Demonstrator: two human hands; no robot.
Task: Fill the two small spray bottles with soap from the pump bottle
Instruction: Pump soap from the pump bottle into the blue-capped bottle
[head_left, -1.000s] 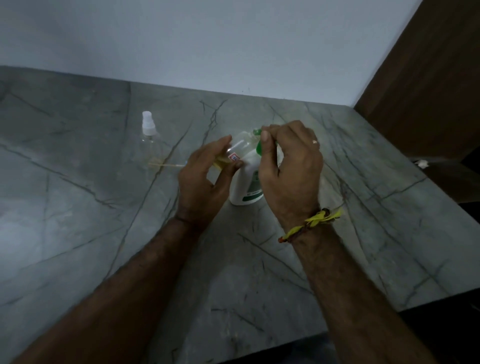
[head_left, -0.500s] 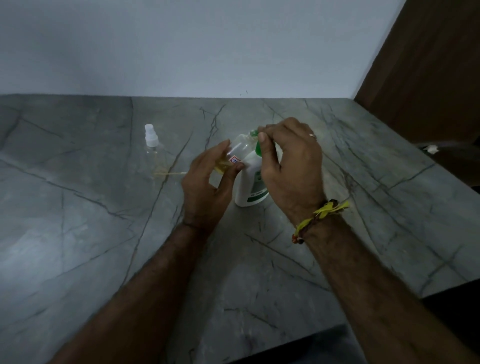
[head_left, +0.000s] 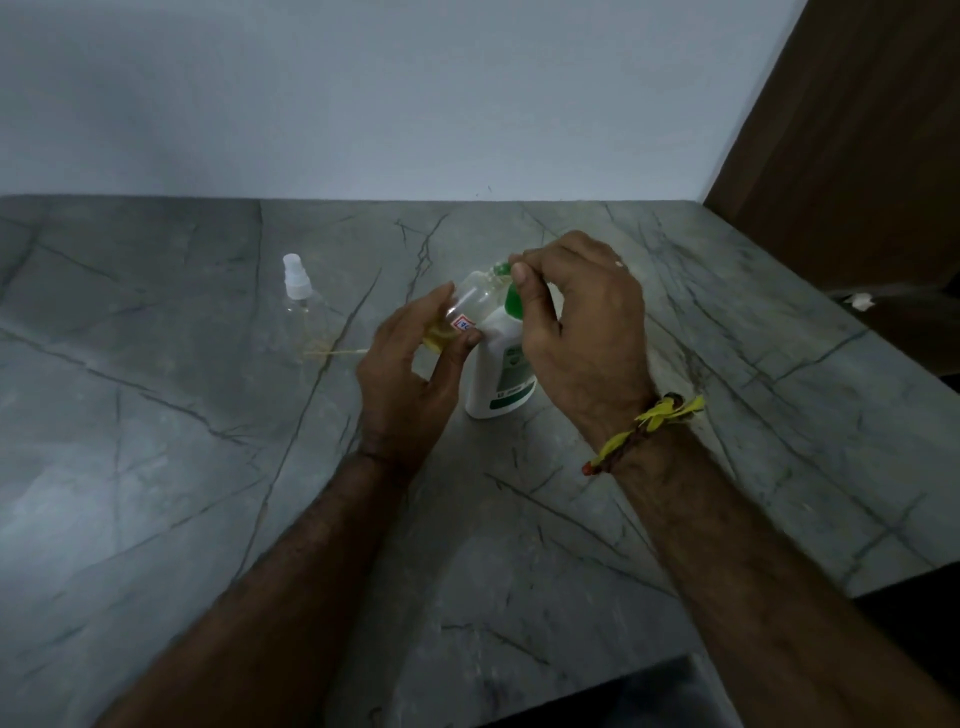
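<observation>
White pump bottle w/ green pump; grey veined counter; yellow wristband.

We are seeing the white plastic pump bottle with the green pump head standing near the middle of the grey veined stone counter. The left hand is lying just left of it, holding the small clear open bottle tilted against the pump. The right hand is sitting on the pump from the right. The small clear capped spray bottle is standing well apart to the left, nearer the pale wall behind.
</observation>
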